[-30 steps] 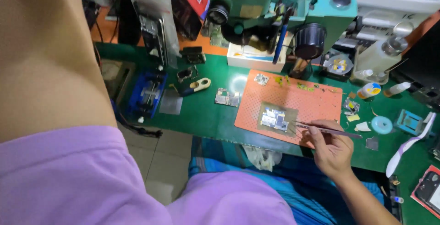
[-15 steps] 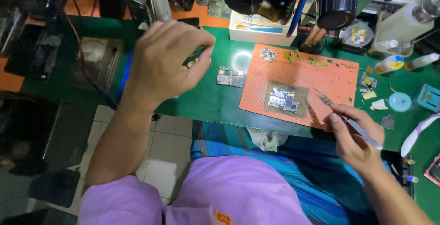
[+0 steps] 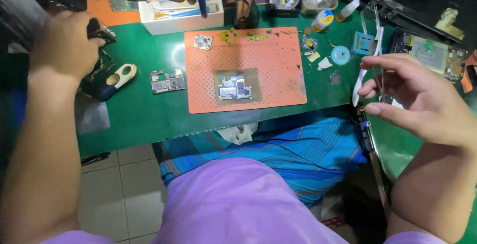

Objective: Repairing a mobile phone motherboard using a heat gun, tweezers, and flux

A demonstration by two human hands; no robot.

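My left hand (image 3: 64,45) is at the far left of the green bench, fingers closed round a black object (image 3: 97,28) whose shape I cannot make out. My right hand (image 3: 417,95) hovers over the bench's right end, well apart from the orange mat (image 3: 278,65), pinching thin metal tweezers (image 3: 380,72) that point away from me. A small circuit board (image 3: 236,87) lies on a grey patch in the middle of the mat. A second board (image 3: 167,81) lies on the green surface left of the mat.
A blue-and-cream tool (image 3: 112,80) lies by my left hand. A white box (image 3: 179,13), small bottles (image 3: 324,19), a blue roll (image 3: 341,55), a white plastic strip (image 3: 358,87) and an opened phone (image 3: 427,55) crowd the back and right. The bench edge (image 3: 149,134) runs above my lap.
My left hand has moved left and closed on the black object. My right hand has drawn away from the mat to the right, lifting the tweezers. The view has shifted.
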